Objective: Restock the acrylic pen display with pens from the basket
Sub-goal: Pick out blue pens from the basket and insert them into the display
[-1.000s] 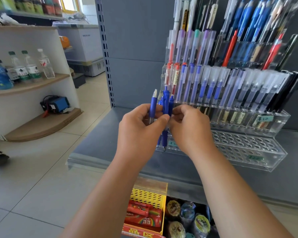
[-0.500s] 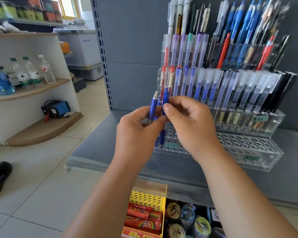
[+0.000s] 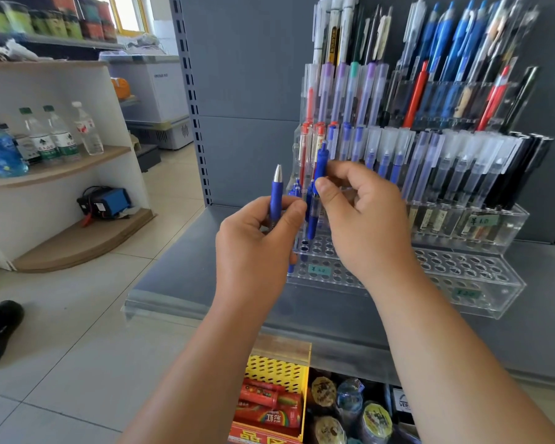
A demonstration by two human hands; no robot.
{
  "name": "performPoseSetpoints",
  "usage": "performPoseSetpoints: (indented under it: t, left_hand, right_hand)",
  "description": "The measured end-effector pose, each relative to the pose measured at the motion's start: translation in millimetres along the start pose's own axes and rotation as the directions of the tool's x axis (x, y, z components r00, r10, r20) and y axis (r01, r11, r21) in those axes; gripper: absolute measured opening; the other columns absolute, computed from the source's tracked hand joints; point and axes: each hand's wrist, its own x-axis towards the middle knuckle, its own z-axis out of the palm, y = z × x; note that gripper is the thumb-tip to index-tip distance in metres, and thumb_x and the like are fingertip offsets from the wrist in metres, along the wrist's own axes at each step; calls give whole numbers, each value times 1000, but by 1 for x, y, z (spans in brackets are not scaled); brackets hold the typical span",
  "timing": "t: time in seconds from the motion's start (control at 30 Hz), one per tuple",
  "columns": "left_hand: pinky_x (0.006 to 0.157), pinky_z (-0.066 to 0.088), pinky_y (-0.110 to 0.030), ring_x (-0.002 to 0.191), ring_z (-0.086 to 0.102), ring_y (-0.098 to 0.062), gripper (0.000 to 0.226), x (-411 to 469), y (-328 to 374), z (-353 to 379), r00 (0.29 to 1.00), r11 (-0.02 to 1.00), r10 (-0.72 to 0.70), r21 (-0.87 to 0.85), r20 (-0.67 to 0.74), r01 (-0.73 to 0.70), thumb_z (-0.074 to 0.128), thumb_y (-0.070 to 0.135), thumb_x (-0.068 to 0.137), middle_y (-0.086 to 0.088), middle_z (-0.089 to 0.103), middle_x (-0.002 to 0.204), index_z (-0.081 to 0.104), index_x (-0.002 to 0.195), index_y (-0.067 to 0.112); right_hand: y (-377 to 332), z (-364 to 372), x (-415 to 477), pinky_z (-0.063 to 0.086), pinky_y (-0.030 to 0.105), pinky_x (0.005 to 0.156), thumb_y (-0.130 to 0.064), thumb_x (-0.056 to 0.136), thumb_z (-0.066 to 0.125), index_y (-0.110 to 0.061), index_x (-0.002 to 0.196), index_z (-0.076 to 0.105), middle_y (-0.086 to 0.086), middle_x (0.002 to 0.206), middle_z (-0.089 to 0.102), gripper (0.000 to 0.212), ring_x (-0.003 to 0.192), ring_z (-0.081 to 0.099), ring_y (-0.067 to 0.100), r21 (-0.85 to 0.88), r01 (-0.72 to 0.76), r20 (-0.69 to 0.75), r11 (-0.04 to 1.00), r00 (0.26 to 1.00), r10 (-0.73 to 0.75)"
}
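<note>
Blue rubber-sleeved click pen (image 3: 320, 165), pinched in the thumb-and-finger grip of the right hand (image 3: 366, 219). Its long axis is near vertical, and its lower tip sits directly below the grip, at the empty holes on the left end of the clear tiered acrylic pen display (image 3: 462, 270); contact cannot be told. The right hand is nearer those holes. Just beside it, the left hand (image 3: 253, 248) grips a second blue pen (image 3: 276, 193), silver cone upward. Count: one pen right, at least one left; further blue barrels there cannot be counted. The display stands on a grey metal shelf (image 3: 189, 277).

Left hand (image 3: 253, 248), fingers curled in grip; right hand (image 3: 366, 219) — fingers pinching
</note>
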Motion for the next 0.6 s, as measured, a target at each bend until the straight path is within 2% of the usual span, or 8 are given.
performPoseSetpoints:
  t: [0.17,0.3,0.4,0.5,0.6]
  left_hand:
    - [52,39,-31,54,40,-15,15,2,-4,-1,1000,1000,-8,-9,-13,8,68,23,92,5,50,55,73,77,22]
    - [54,36,-31,51,37,-13,19,1,-3,-1,1000,999,-10,-51,4,11,63,15,94,9,49,53,74,81,24]
    - [55,36,-28,54,38,-14,24,-2,0,-3,999,989,13,-146,51,-5,54,14,95,4,46,56,75,90,25]
    - [54,36,-27,58,41,-16,35,-2,2,-3,995,969,16,-248,102,10,41,19,87,6,46,57,74,98,20]
    - [55,37,-28,60,41,-16,42,-2,4,-2,993,952,-3,-304,119,39,37,18,83,10,48,57,73,104,17]
  right_hand:
    - [0,-1,0,53,18,70,-21,98,60,-30,102,68,-19,87,68,12,74,61,-3,0,1,-25,1000,1000,-1]
    - [1,0,-1,48,13,66,-22,98,60,-33,99,65,-20,83,65,13,71,58,-3,-12,8,-41,1000,999,-8]
    - [2,1,-2,45,12,66,-23,99,59,-35,101,65,-20,81,63,13,71,58,-4,-20,-11,-41,1000,999,10]
    - [2,2,-1,47,13,67,-24,98,59,-31,104,68,-20,83,65,12,74,60,-3,-15,-19,-43,1000,999,19]
    - [1,3,-3,42,8,64,-24,98,59,-32,103,67,-19,82,64,12,72,58,-5,-9,-5,-52,1000,999,5]
